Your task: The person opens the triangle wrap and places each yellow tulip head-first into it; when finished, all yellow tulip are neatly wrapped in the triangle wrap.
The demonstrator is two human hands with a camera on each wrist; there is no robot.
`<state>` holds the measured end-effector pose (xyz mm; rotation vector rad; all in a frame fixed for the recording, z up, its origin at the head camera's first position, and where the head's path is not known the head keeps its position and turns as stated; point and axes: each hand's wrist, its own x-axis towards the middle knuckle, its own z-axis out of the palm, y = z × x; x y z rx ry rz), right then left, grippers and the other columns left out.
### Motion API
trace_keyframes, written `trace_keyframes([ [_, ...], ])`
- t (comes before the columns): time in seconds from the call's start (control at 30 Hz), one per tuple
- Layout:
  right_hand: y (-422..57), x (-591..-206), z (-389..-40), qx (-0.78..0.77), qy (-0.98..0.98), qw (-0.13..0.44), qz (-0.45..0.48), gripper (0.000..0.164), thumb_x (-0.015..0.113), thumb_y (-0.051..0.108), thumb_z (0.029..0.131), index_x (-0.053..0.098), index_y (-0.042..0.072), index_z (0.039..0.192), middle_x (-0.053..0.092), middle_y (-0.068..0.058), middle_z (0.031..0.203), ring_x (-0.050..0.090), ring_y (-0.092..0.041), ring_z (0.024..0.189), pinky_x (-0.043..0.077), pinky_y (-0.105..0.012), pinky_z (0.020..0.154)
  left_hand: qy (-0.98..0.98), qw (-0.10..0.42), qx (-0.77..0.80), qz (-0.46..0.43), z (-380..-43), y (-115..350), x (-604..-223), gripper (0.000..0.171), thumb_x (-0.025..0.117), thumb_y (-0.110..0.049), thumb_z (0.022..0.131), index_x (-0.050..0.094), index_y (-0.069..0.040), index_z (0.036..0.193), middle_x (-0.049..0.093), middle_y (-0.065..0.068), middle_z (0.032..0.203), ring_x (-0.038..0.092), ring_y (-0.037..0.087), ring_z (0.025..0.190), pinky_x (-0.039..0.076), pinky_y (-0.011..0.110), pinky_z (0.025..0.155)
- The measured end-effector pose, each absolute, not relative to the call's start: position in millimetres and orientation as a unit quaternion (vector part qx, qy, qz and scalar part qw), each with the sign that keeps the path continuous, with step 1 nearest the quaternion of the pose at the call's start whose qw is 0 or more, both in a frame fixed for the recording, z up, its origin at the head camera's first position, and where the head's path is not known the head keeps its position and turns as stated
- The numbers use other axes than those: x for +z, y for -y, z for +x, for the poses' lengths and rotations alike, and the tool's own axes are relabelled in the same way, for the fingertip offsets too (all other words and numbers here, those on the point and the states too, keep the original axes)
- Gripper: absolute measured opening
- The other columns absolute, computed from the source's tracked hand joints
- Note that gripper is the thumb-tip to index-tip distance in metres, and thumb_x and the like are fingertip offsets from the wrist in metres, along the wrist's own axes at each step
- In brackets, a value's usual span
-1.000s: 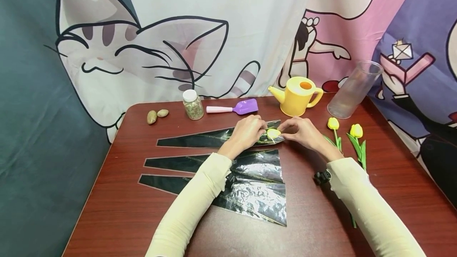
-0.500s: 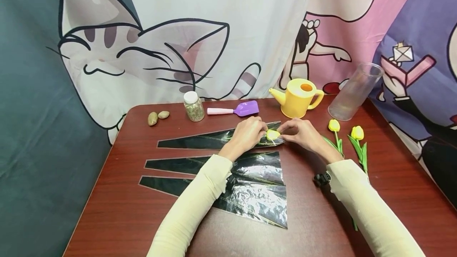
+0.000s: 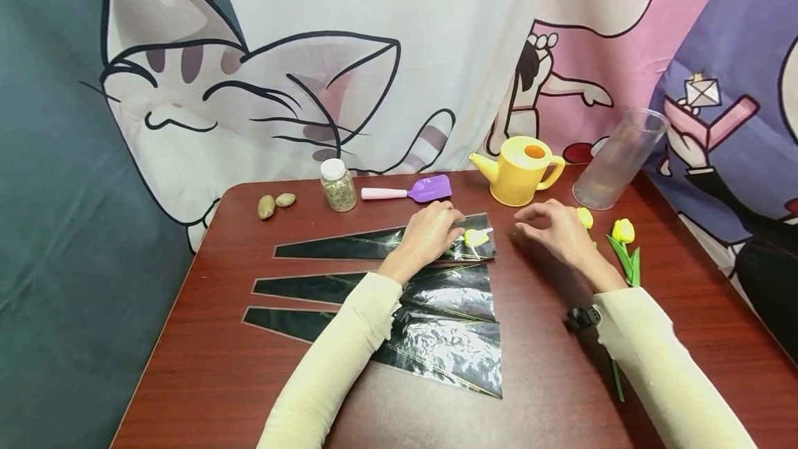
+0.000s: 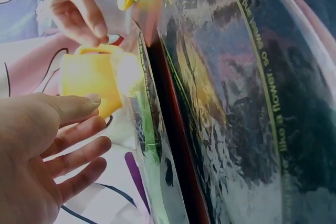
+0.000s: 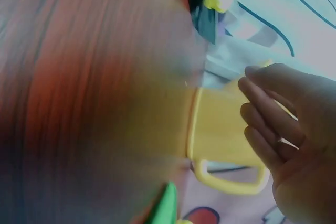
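Three black-and-clear flower sleeves lie flat on the table: the farthest sleeve (image 3: 337,246), the middle sleeve (image 3: 458,289) and the nearest sleeve (image 3: 455,359). A yellow tulip (image 3: 476,238) lies at the wide right end of the farthest one, and its green stem (image 4: 148,145) shows through the film in the left wrist view. Close beside the flower, my left hand (image 3: 430,233) hovers over that sleeve with loose fingers and nothing between them. My right hand (image 3: 553,231) is in the air right of the sleeve, fingers relaxed and holding nothing, partly covering another tulip (image 3: 584,217).
Another yellow tulip (image 3: 623,231) lies at the right. Along the back stand a yellow watering can (image 3: 514,179), a clear vase (image 3: 617,165) and a white-lidded jar (image 3: 339,189). A purple toy shovel (image 3: 430,188) and two stones (image 3: 266,207) lie there too.
My right hand has let go at the sleeve's wide end and moved right. My left hand has come slightly away from the flower. The sleeve's end now lies flatter.
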<state>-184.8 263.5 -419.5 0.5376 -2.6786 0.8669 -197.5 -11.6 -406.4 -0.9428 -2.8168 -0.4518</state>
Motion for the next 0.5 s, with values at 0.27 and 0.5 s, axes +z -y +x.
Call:
trace_keyframes([
  [0.27, -292.5, -401.8, -149.4, 0.24, 0.943, 0.192, 0.125, 0.012, 0.077, 0.005, 0.081, 0.076, 0.006, 0.093, 0.07, -0.008, 0.081, 0.056, -0.031, 0.076, 0.038, -0.043, 0.066, 0.932, 0.061, -0.165, -0.318, -184.7, 19.0, -400.2, 0.019, 0.069, -0.028, 0.093, 0.075, -0.02, 0.109, 0.064, -0.006, 0.1, 0.06, 0.012, 0.091, 0.05, 0.03, 0.074],
  [0.5, -317.9, -394.0, -109.0, 0.219, 0.961, 0.167, 0.001, 0.015, 0.069, 0.015, 0.086, 0.074, 0.007, 0.097, 0.071, -0.014, 0.085, 0.061, -0.042, 0.079, 0.041, -0.053, 0.062, 0.925, -0.013, -0.202, -0.321, -165.4, 32.2, -398.8, 0.023, 0.07, -0.029, 0.093, 0.074, -0.018, 0.113, 0.067, -0.006, 0.099, 0.061, 0.011, 0.092, 0.051, 0.031, 0.078],
])
